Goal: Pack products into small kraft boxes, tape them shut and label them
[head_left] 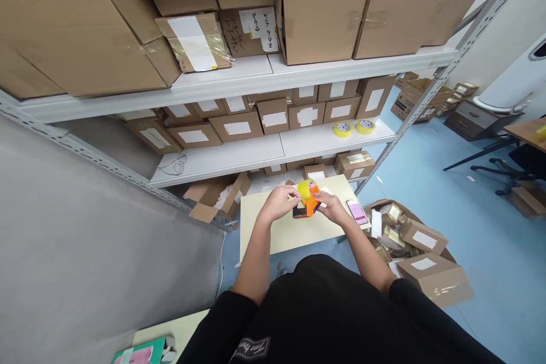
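Observation:
In the head view, an orange tape dispenser (312, 206) with dark parts carries a roll of yellow tape (306, 189). It is over the cream-coloured table (273, 236), in front of my body. My right hand (331, 207) is closed on the dispenser's right side. On the left, my left hand (279, 202) has its fingertips pinched together beside the roll and seems to touch the tape's edge; whether a tape end lies between them is too small to see. A phone (357, 212) with a pink screen lies at the table's right edge.
Shelving (222, 85) with labelled cardboard boxes rises ahead. Two yellow tape rolls (342, 129) and a pair of glasses (173, 165) lie on its middle shelf. An open carton (205, 196) stands left of the table; a heap of boxes (426, 236) is at the right.

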Demonstrator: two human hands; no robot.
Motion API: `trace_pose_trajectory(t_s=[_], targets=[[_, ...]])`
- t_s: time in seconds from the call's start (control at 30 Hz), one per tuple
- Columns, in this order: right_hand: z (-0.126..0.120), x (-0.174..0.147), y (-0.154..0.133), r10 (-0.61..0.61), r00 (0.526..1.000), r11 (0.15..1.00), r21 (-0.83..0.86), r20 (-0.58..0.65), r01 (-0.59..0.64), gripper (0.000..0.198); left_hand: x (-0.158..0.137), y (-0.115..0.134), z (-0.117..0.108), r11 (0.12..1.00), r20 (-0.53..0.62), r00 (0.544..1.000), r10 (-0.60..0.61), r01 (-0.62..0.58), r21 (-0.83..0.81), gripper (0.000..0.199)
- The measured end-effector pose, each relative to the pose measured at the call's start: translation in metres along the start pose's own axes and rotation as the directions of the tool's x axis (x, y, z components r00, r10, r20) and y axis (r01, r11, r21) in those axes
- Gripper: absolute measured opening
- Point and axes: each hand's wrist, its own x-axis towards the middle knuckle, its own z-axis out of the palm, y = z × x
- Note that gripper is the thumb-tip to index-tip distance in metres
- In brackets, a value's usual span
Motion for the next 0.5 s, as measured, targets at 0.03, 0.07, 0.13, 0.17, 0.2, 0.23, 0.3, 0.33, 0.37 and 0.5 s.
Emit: trace_pose_trajectory(t_s=[0.03,0.07,0.13,0.17,0.2,0.23,0.3,0.33,0.37,0.5], targets=[[-0.001,0.000,0.000,0.002,1.000,1.000,0.013,0.009,-0.002,0.015,0.000,-0.001,0.000,1.000,0.010,1.000,-0.009,0.009,-0.021,0.015],[-0.001,-0.001,-0.001,0.003,1.000,1.000,0.026,0.017,-0.004,0.014,0.001,-0.002,0.001,0.999,0.010,1.000,-0.019,0.019,-0.032,0.016],[-0.002,-0.001,-0.004,0.008,1.000,0.998,0.055,0.028,-0.010,0.013,0.002,-0.003,0.000,0.999,-0.009,0.999,-0.036,0.036,-0.032,0.018],[-0.003,-0.001,-0.006,0.011,0.999,0.997,0.072,0.032,-0.013,0.014,0.002,-0.003,0.000,0.999,-0.023,0.999,-0.044,0.043,-0.028,0.019],[-0.003,-0.001,-0.009,0.016,0.999,0.996,0.088,0.037,-0.019,0.016,0.002,-0.004,-0.001,0.998,-0.035,0.998,-0.050,0.049,-0.029,0.021],[-0.003,-0.001,-0.011,0.024,0.999,0.994,0.103,0.045,-0.028,0.017,0.002,-0.005,-0.001,0.998,-0.042,0.998,-0.055,0.053,-0.037,0.023],[-0.004,-0.002,-0.015,0.055,0.997,0.991,0.122,0.060,-0.062,0.021,0.003,-0.005,-0.002,0.996,-0.050,0.997,-0.057,0.054,-0.068,0.030],[-0.004,-0.003,-0.016,0.077,0.995,0.989,0.124,0.064,-0.084,0.023,0.003,-0.005,-0.001,0.995,-0.054,0.997,-0.056,0.051,-0.084,0.033],[-0.004,-0.003,-0.016,0.100,0.993,0.987,0.120,0.064,-0.107,0.024,0.003,-0.006,0.000,0.994,-0.058,0.997,-0.057,0.051,-0.096,0.034],[-0.004,-0.008,-0.015,0.163,0.986,0.980,0.109,0.027,-0.165,0.029,0.004,-0.007,0.009,0.992,-0.119,0.988,-0.100,0.091,-0.082,0.025]])
